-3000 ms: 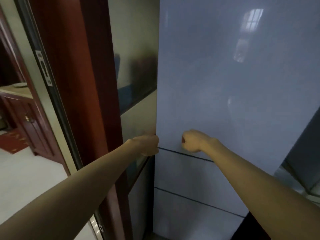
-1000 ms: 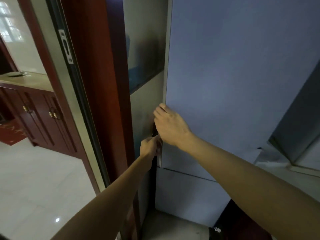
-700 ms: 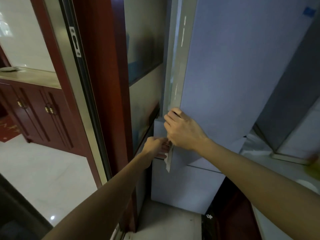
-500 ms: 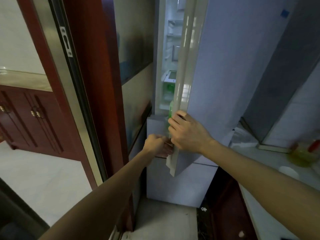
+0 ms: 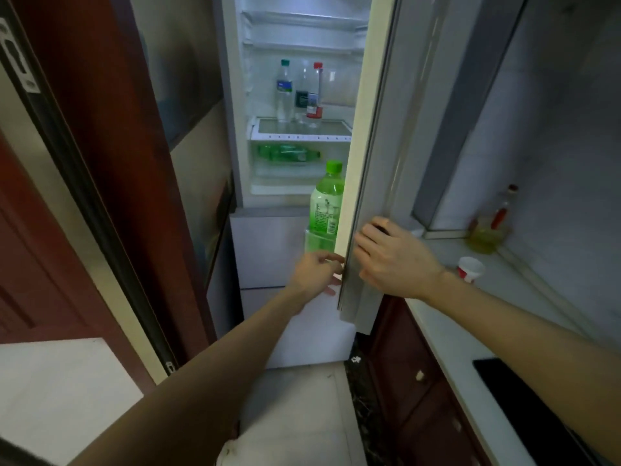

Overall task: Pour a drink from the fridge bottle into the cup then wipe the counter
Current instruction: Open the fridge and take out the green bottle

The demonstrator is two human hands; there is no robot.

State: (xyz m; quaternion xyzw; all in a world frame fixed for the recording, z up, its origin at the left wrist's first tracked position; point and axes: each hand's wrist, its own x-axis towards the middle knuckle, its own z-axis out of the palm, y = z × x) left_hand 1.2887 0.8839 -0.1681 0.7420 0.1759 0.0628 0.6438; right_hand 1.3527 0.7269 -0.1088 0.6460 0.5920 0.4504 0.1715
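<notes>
Left grip (image 5: 316,270), fingers loosely spread and empty, hovers just below the green bottle (image 5: 327,203), which stands upright in the door shelf (image 5: 314,242) straight above it, long axis vertical. Right grip (image 5: 393,260) lies flat on the fridge door (image 5: 369,146), the far side of its edge, so the left is nearer. Green cap, pale printed label, mostly full. The cup (image 5: 470,269) stands on the desk (image 5: 497,324).
</notes>
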